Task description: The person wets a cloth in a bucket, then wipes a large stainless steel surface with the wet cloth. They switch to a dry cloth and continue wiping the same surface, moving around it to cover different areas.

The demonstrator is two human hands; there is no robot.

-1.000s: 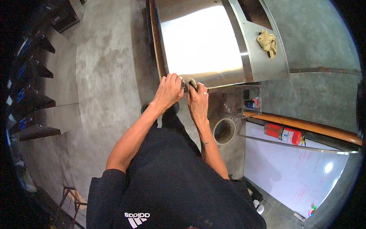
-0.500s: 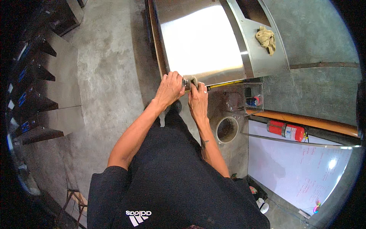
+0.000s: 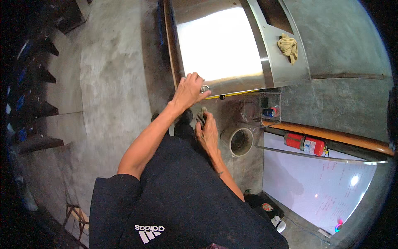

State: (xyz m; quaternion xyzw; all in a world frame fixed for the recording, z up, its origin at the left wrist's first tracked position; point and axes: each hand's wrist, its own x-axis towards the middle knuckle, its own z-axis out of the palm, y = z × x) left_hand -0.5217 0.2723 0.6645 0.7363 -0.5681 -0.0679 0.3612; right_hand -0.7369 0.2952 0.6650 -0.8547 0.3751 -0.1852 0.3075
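Head view: left hand (image 3: pixel 188 89) grips a small metal ring (image 3: pixel 205 88) at the steel sheet (image 3: pixel 219 45) edge. Right hand (image 3: pixel 208 130), below the sheet, clenches a dark object (image 3: pixel 202 116). Bucket (image 3: pixel 240 141) stands near the sheet; yellow rag (image 3: pixel 288 45) lies on it.

Hard glare blows out the steel sheet (image 3: pixel 219 45) at the top, washing its middle to white, and the whiteboard (image 3: pixel 319 186) at lower right glows with small hot spots. The concrete floor (image 3: pixel 112 83) sits in even, dim light with soft shadow beside the sheet's left edge. Fisheye bends every straight edge, the rim falls to black, and the left side is murky and soft.
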